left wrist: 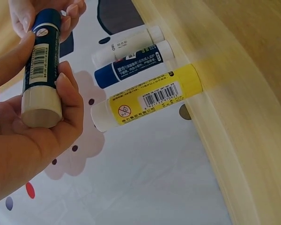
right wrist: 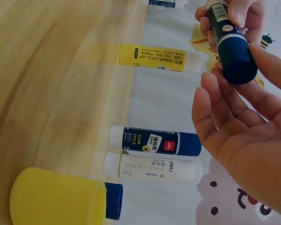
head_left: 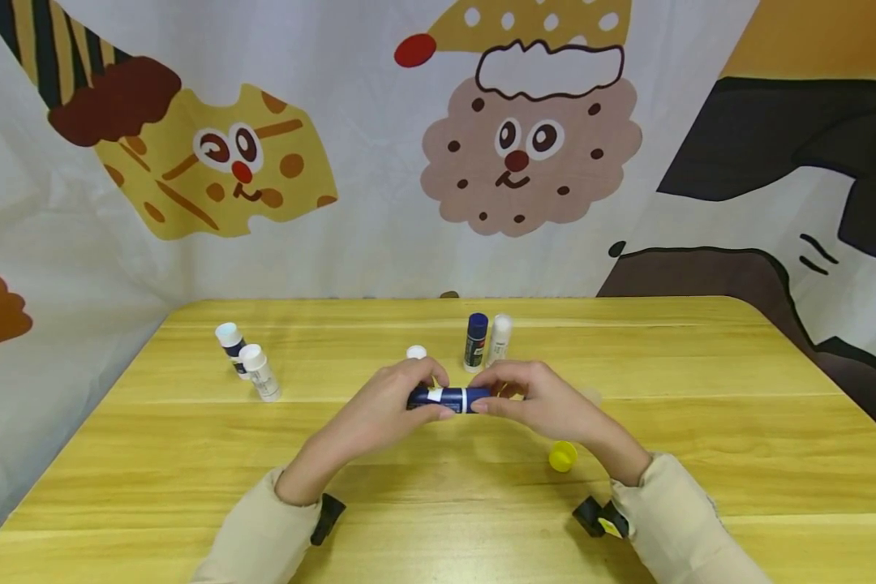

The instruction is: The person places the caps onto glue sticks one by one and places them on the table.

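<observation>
Above the table (head_left: 482, 503), the blue stick (head_left: 451, 399) lies level between your hands: left hand (head_left: 388, 401) pinching the barrel, right hand (head_left: 538, 401) pinching the cap (right wrist: 238, 62) between thumb and fingers. I'd keep cap and barrel in one line, move straight along the axis and not twist the white base (left wrist: 41, 108), which could wind glue out. It looks closed, contents hidden; same for the yellow stick (left wrist: 152, 96) and white stick (right wrist: 152, 168) standing beyond your hands; can't see inside the yellow cap (head_left: 563, 456) near your right forearm.

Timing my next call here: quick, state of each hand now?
Left hand: holding a blue glue stick by its body.
Right hand: pinching that stick's blue cap.
</observation>
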The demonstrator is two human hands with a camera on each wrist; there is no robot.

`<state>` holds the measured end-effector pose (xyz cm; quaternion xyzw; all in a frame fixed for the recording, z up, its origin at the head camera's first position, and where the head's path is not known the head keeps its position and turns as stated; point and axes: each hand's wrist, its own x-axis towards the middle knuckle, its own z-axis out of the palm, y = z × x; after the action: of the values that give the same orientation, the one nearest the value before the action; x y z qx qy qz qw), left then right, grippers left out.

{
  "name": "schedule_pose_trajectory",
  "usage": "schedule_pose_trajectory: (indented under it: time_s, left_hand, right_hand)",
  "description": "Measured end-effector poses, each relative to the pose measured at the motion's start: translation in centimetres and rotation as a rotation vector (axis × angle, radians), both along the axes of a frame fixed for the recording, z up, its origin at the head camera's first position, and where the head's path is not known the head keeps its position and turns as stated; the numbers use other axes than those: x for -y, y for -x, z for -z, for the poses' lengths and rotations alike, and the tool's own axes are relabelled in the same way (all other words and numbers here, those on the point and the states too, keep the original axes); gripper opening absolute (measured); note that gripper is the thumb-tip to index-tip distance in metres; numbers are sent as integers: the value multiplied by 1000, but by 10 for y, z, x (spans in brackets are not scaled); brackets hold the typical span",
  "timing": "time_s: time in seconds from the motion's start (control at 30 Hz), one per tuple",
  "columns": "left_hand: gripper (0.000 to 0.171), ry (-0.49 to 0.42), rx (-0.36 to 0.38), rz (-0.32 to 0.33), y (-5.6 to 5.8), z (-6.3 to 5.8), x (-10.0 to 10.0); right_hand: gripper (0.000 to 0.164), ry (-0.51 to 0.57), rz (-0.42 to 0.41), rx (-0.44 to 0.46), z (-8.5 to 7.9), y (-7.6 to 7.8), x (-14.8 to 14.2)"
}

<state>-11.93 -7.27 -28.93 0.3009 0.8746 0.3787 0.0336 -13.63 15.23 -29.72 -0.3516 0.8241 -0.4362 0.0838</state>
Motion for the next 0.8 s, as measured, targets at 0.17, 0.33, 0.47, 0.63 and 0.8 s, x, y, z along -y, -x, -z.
schedule_pose_trajectory:
  time_s: [0.17, 0.33, 0.47, 0.63, 0.8]
  left_hand:
    - [19, 2, -3, -5, 0, 1, 0]
    - [20, 1, -8, -6, 0, 2, -1]
    - [20, -1, -11, -6, 0, 2, -1]
    - [20, -4, -15, 1, -1, 1, -2]
    - [20, -13, -29, 6, -1, 1, -2]
  right_hand:
    - [16, 7, -7, -7, 0, -1, 0]
    - [16, 3, -1, -1, -1, -2, 1]
    - [15, 4, 0, 2, -2, -3, 1]
    - [14, 11, 1, 3, -2, -4, 1]
    - [15, 22, 0, -4, -3, -4, 1]
